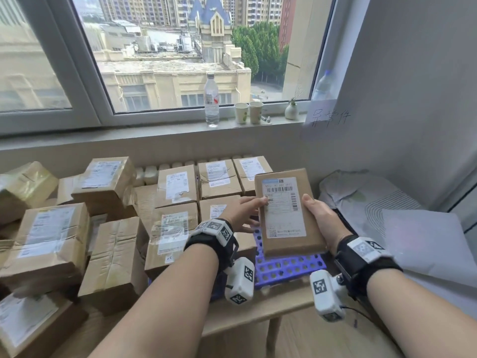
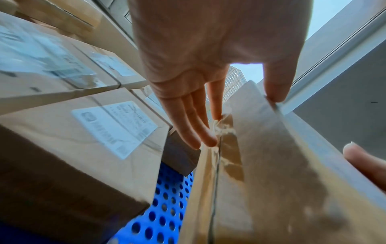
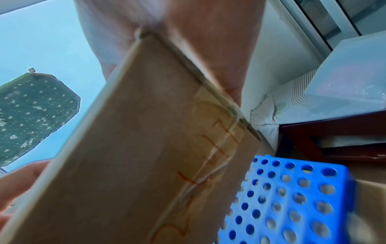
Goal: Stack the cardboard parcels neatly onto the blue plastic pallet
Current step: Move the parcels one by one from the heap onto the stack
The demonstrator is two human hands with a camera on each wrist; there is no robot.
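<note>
Both hands hold a flat cardboard parcel (image 1: 284,210) with a white shipping label, tilted, above the bare right part of the blue perforated pallet (image 1: 289,270). My left hand (image 1: 245,210) pinches its left edge, thumb on the label and fingers (image 2: 200,132) straight against the underside. My right hand (image 1: 320,215) grips the right edge with the thumb on top. Red handwriting marks the parcel's underside (image 3: 156,148), and the pallet (image 3: 292,198) lies below it. Several labelled parcels (image 1: 178,187) sit packed in rows on the pallet's left and back.
A loose heap of cardboard parcels (image 1: 49,233) lies to the left. Grey plastic mail bags (image 1: 374,202) lie to the right by the wall. On the window sill stand a water bottle (image 1: 211,99), two paper cups (image 1: 249,112) and a small vase (image 1: 291,111).
</note>
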